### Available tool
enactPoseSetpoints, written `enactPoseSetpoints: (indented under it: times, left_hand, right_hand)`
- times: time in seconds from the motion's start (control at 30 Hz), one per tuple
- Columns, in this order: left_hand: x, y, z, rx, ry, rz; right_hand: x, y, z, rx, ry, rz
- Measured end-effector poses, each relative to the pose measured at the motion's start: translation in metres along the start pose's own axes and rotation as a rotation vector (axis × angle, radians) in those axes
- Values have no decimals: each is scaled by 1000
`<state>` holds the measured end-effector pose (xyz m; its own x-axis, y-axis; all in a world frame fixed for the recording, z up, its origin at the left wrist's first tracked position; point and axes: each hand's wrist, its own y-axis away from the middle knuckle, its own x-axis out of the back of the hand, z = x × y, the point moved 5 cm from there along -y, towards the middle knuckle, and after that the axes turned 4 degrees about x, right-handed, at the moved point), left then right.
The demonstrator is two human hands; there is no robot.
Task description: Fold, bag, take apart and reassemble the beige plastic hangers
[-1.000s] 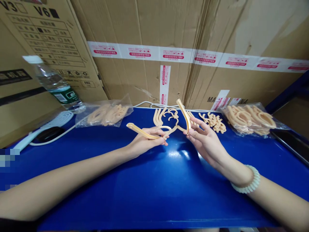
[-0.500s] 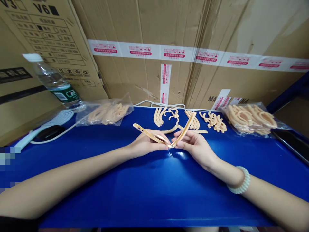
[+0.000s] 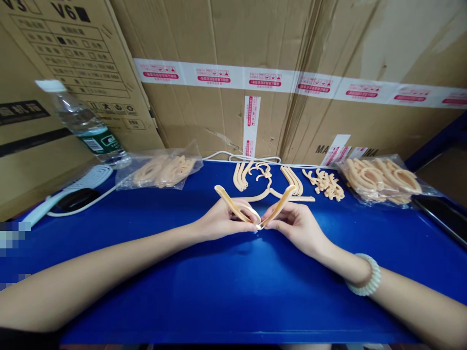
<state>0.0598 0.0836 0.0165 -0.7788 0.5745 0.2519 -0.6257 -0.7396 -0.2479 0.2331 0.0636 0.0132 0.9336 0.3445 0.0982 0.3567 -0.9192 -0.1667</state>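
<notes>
our left hand (image 3: 221, 221) grips the left bar (image 3: 229, 200), thumb and fingers pinching its inner end while the outer end rises up and out to the left. a pale curved part (image 3: 251, 210) sits in the curl of the same fingers; we cannot tell how it meets the bar. our right hand (image 3: 299, 226) pinches the right bar (image 3: 280, 206) low down between thumb and fingers, its upper end leaning off to the right. we hold the two bars as a v above the blue table (image 3: 233, 301), their lower ends together at our fingertips; we cannot tell whether they are joined. a bracelet (image 3: 367, 275) rings our right wrist.

just beyond our hands a hanger (image 3: 304, 198) lies on the table, its hook end pointing away from us. past it we see a left row of strips (image 3: 239, 176), some curled hooks (image 3: 260, 167) and a right row of strips (image 3: 292, 181). to the right of these lies a heap of small parts (image 3: 328, 185), then a clear bag (image 3: 381, 180) of tan parts. on our left are another bag (image 3: 164, 170) and a bottle (image 3: 98, 138). a white cable (image 3: 251, 159) runs along the foot of the taped box (image 3: 204, 39).
</notes>
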Motion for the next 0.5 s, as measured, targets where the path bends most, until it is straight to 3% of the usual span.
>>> enactPoseSetpoints:
  times: [0.23,0.5]
  left_hand:
    - [2,-1,2,-67,-41,10]
    - [3,2,3,10,-10,86]
  right_hand:
    - [-2,0,-1,-1,-46,2]
    - [-5,1,-10,27,-52,-13]
